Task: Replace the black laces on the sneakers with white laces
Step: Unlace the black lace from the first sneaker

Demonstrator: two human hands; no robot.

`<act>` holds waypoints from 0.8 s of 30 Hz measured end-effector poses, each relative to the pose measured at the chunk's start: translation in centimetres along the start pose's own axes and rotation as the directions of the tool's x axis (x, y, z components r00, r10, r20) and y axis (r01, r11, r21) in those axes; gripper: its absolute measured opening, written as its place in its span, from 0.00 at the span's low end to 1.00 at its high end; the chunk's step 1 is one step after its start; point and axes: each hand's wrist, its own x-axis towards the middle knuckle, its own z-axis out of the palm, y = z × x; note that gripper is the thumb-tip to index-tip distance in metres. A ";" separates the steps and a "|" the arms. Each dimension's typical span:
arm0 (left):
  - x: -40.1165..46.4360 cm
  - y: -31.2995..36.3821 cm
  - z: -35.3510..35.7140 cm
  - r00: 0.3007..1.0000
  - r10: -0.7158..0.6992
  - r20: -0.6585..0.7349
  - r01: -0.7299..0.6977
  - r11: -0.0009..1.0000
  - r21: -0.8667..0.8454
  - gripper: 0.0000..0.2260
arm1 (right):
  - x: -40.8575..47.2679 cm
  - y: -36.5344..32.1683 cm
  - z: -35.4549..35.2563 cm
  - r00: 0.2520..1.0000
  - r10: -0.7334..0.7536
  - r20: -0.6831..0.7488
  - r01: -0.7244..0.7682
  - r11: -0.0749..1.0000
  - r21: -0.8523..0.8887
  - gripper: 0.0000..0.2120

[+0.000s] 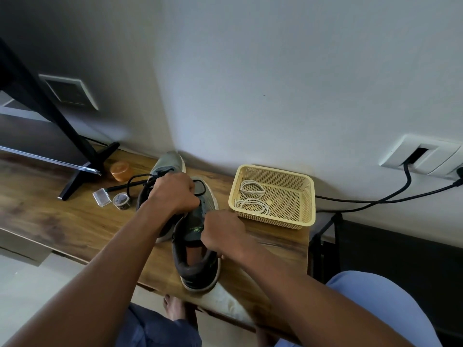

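Two bare hands work the black lace of a grey sneaker on a wooden table, centre frame.

The left hand curls its fingers round the black lace above the near grey sneaker; the right hand grips that shoe's collar. A second grey sneaker lies behind. Coiled white laces sit in the yellow plastic basket, right of centre on the wooden table.

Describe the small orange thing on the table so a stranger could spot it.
On the wooden table, look by the foot of the black stand near the wall. The round translucent orange container sits there, the only orange item, behind the clear plastic piece.
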 end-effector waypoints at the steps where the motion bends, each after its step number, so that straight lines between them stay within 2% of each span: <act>1: 0.0 0.1 -0.1 1.000 0.005 0.013 -0.005 1.000 0.005 0.04 | 0.0 0.0 -0.1 1.000 -0.002 0.007 0.002 1.000 0.004 0.09; 4: -0.3 0.2 -0.7 0.999 0.011 0.031 -0.011 1.000 0.004 0.04 | 0.2 0.4 -0.6 0.999 -0.008 0.045 0.007 1.000 0.018 0.05; 6: -0.6 -0.1 -1.0 1.000 0.007 0.004 -0.007 1.000 -0.015 0.03 | 0.3 0.8 -0.7 0.999 0.007 0.040 -0.008 1.000 0.023 0.09; 7: -0.8 -0.3 -1.1 0.999 -0.010 -0.031 0.009 0.999 -0.048 0.04 | 0.3 0.9 -0.6 1.000 0.003 0.028 -0.003 1.000 0.015 0.10; 10: -1.2 -1.4 -1.7 0.975 -0.083 -0.207 0.039 0.977 -0.208 0.03 | 0.1 0.6 0.0 0.999 -0.023 -0.033 0.024 1.000 0.003 0.04; 13: -1.2 -2.5 -2.6 0.948 -0.131 -0.289 0.012 0.924 -0.381 0.04 | 0.3 0.5 -0.2 0.990 -0.064 -0.122 0.058 0.997 -0.049 0.12; 16: -1.4 -3.2 -3.1 0.945 -0.144 -0.292 -0.019 0.871 -0.491 0.04 | 0.8 0.4 -0.8 0.969 -0.088 -0.231 0.064 0.992 -0.110 0.18; 18: -1.5 -3.4 -3.2 0.950 -0.143 -0.279 -0.036 0.835 -0.550 0.05 | 1.4 0.2 -1.4 0.953 -0.087 -0.291 0.063 0.994 -0.090 0.21; 19: -1.5 -3.4 -3.3 0.960 -0.126 -0.251 -0.043 0.818 -0.573 0.04 | 1.8 0.1 -1.7 0.945 -0.088 -0.314 0.073 0.995 -0.062 0.20; 22: -1.7 -3.0 -3.1 0.986 -0.056 -0.160 -0.046 0.821 -0.569 0.04 | 2.9 -0.2 -2.9 0.931 -0.105 -0.348 0.120 0.993 0.021 0.08; 24: -1.7 -3.1 -2.8 0.987 -0.056 -0.150 -0.030 0.857 -0.515 0.05 | 3.6 -0.7 -3.2 0.929 -0.142 -0.341 0.155 0.988 0.011 0.08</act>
